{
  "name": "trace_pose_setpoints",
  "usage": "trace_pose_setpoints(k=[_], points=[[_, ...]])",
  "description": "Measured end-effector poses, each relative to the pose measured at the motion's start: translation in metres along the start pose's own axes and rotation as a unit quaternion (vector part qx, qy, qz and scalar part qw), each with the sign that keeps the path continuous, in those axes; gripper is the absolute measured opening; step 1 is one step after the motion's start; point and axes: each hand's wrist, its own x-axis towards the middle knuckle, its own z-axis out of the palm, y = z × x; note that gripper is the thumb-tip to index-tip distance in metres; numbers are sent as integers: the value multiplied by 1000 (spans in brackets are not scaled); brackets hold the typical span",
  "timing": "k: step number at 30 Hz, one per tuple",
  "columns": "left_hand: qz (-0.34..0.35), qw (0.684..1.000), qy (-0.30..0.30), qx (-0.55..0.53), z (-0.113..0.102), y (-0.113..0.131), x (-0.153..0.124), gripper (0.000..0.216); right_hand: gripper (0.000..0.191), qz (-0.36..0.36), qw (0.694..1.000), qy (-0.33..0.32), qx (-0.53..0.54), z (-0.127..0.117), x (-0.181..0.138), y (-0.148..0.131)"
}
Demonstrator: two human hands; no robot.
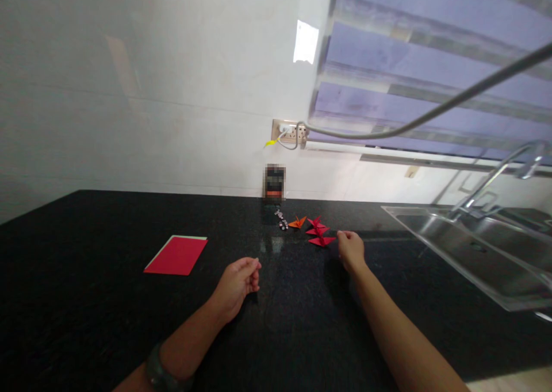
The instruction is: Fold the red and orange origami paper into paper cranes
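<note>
Counter (276, 346) in my head view: black, glossy, run up against a pale wall (194, 133). Outlet (301, 132) on wall, plug in it; grey cable (371, 135) loops up past bluish blind (379, 53). Steel sink (513, 260) with tap (487, 179) at right. Red paper (176, 255) lies on a whitish sheet (190, 237) at left, well apart from the cranes.

Three red cranes (321, 242), folded with pointed wings spread, sit one behind another right of centre on the counter; orange crane (297, 223) just to their left.

I have the right hand (350, 249) at the front red crane's right wing tip, thumb and fingertips drawn together; whether they pinch it I cannot tell. Left hand (236, 283): fingers curled in on themselves, thumb against forefinger, nearer me than the cranes.
</note>
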Motion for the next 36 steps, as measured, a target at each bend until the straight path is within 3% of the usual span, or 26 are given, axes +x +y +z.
trace_pose_setpoints(k=[3, 7, 10, 12, 13, 14, 19, 22, 25, 36], points=[[18, 999, 15, 29, 3, -1, -1, 20, 27, -76, 997, 29, 13, 19, -23, -19], [13, 994, 42, 98, 6, 4, -1, 22, 24, -192, 980, -53, 18, 57, -57, -38], [4, 992, 52, 118, -3, 16, 2, 21, 23, -252, 963, -82, -54, 74, -75, -35], [16, 972, 38, 231, -18, 28, 5, 20, 22, -294, 942, -99, -125, 76, -79, -29], [41, 941, 54, 331, -30, 35, 6, 18, 22, -306, 935, -108, -147, 75, -79, -26], [77, 889, 85, 443, -42, 43, 7, 16, 23, -309, 932, -111, -154, 74, -79, -23], [107, 796, 188, 565, -104, 73, 7, 28, 23, -320, 927, -126, -147, 72, -82, -24], [58, 665, 227, 710, -116, 73, 7, 56, 22, -336, 921, -140, -140, 72, -86, -26], [55, 598, 247, 760, -114, 65, 10, 55, 22, -339, 921, -143, -126, 71, -88, -26], [39, 602, 250, 758, -113, 70, 16, 40, 22, -319, 932, -142, -98, 66, -88, -24]])
